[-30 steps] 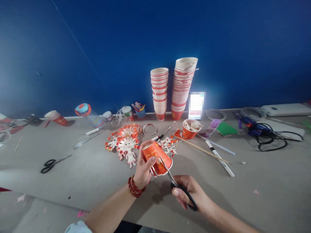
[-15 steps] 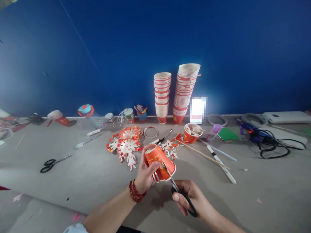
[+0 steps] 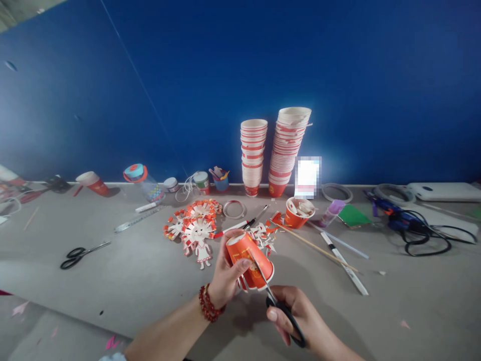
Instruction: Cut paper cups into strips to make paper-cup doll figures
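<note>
The left hand (image 3: 224, 273) grips the cup (image 3: 245, 246) from its left, the right hand (image 3: 295, 313) grips scissors (image 3: 272, 297) against it, and turning the cup carelessly could bring the blade (image 3: 259, 271) onto the thumb (image 3: 241, 268).

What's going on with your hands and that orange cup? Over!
Left hand grips tapered orange paper cup, partly cut into strips. Right hand holds black-handled metal scissors, blade along cup's side. Loose white-and-orange paper scraps lie just beyond.
</note>
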`<state>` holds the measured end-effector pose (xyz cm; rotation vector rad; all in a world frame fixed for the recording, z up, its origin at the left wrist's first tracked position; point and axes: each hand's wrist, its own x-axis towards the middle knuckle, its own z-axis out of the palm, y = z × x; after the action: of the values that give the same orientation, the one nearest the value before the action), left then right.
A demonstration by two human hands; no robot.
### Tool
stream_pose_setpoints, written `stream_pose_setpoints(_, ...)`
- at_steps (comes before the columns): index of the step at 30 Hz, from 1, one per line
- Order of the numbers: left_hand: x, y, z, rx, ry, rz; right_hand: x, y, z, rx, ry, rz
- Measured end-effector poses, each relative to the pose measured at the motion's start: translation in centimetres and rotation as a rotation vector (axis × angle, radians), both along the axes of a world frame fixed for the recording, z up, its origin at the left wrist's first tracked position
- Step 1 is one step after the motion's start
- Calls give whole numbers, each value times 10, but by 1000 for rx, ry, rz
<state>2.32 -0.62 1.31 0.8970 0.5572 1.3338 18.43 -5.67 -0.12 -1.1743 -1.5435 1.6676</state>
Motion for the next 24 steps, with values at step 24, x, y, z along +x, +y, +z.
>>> stream_pose_setpoints(24,-4,5,0,73,62,-3,5,3,4,-25,54,64)
